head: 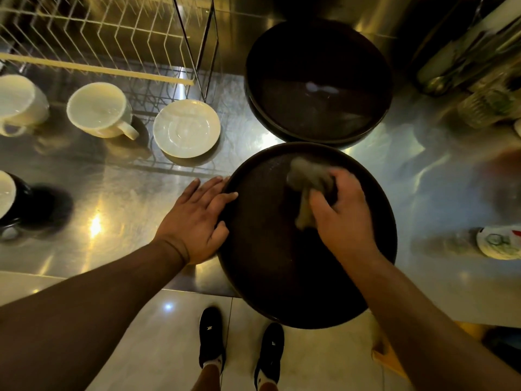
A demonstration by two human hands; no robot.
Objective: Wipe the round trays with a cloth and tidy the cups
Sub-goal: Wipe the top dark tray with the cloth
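Note:
A dark round tray (262, 266) lies on the steel counter, its near side hanging over the counter's front edge. My right hand (344, 213) is closed on a grey cloth (307, 176), pressing it onto the tray's upper middle; the cloth is blurred. My left hand (197, 218) lies flat against the tray's left rim, fingers spread. Behind it sits a stack of dark round trays (318, 80). Two white cups (98, 110) (21, 104) stand at the left, with a white saucer (186, 128) beside them.
A wire dish rack (107, 38) fills the back left. A black cup (11, 204) with a white inside sits at the left edge. Bottles and utensils (479, 66) crowd the back right, and a printed bowl (499, 242) sits at the right. My shoes show on the tiled floor below.

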